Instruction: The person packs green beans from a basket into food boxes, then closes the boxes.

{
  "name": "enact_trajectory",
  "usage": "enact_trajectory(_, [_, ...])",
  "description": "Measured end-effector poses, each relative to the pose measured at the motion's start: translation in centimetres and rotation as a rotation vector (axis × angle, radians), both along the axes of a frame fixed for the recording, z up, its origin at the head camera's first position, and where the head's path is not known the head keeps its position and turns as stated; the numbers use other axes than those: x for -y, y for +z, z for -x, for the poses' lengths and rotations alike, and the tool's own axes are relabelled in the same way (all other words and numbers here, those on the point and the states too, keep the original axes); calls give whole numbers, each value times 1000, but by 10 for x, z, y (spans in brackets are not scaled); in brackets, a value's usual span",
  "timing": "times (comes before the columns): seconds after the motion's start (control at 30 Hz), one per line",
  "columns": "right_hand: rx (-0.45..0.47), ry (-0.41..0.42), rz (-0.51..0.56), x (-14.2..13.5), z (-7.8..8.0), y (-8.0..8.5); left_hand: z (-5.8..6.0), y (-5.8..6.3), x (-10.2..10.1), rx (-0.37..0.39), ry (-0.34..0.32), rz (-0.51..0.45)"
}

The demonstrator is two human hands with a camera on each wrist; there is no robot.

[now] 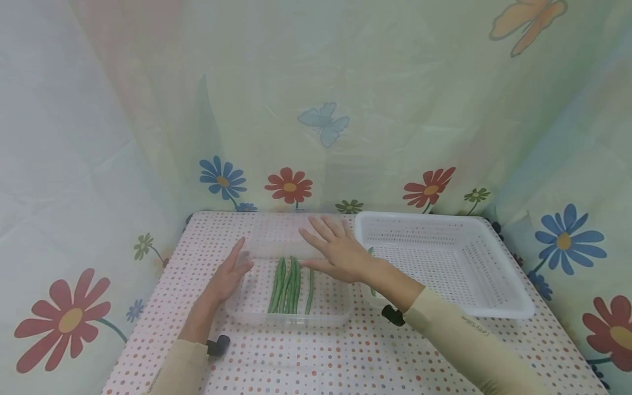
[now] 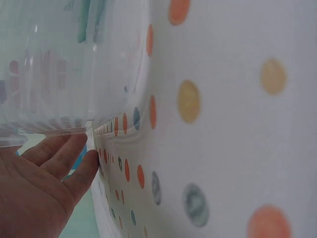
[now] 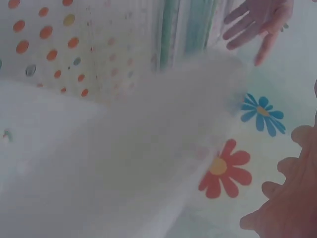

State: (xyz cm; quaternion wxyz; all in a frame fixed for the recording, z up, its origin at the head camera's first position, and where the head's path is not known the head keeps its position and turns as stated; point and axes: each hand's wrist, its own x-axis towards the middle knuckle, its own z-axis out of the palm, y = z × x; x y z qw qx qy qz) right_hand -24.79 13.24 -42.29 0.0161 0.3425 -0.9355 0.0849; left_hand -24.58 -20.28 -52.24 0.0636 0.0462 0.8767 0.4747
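Observation:
A clear plastic container point(image 1: 316, 320) holds several long green beans point(image 1: 297, 285), lying side by side, with one bean point(image 1: 310, 291) apart to their right. At its left side is my left hand point(image 1: 229, 274), fingers extended; the left wrist view shows those fingertips point(image 2: 77, 141) right at the container's rim. My right hand point(image 1: 340, 255) hovers over the container's back right corner, fingers spread and holding nothing. Behind the container lies a translucent lid-like piece point(image 1: 276, 233), partly covered by the right hand.
To the right stands a white perforated basket point(image 1: 513, 274), with a bit of green bean point(image 1: 372, 291) at its left side, partly hidden by the right forearm. The dotted tablecloth point(image 1: 296, 362) runs back to a flowered plastic curtain point(image 1: 257, 109).

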Motion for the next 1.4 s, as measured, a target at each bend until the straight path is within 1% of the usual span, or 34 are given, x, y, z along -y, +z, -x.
enact_trajectory(0.13, [-27,5,3,-7,2,8,1,-1,0,5,5,-2])
enact_trajectory(0.27, [-24,-30,7,-16,7,15,1,-2,1,15,11,-4])
enact_trajectory(0.37, [-24,-57,1,-25,13,16,2,-3,0,19,14,-7])
enact_trajectory(0.57, [-60,-68,-13,-49,26,12,1,-2,0,16,25,-10])
enact_trajectory(0.7, [-47,-70,-16,-66,33,8,0,-2,0,22,24,-10])
enact_trajectory(0.87, [-17,-41,-8,-85,38,5,0,-1,0,27,17,-3])
enact_trajectory(0.97, [-19,-41,-11,-94,41,3,0,-1,0,22,21,-3])
enact_trajectory(1.03, [-38,-36,-10,-99,42,1,0,0,0,21,24,-3])
enact_trajectory(1.13, [-49,-51,9,-106,44,-1,0,-1,0,26,27,9])
enact_trajectory(1.23, [-25,-91,32,-111,46,-3,1,-2,0,34,31,20])
enact_trajectory(1.3, [11,-126,31,-114,46,-4,1,-2,-1,39,37,16])
enact_trajectory(1.4, [80,-156,17,-118,44,-4,1,-1,-2,42,37,14])
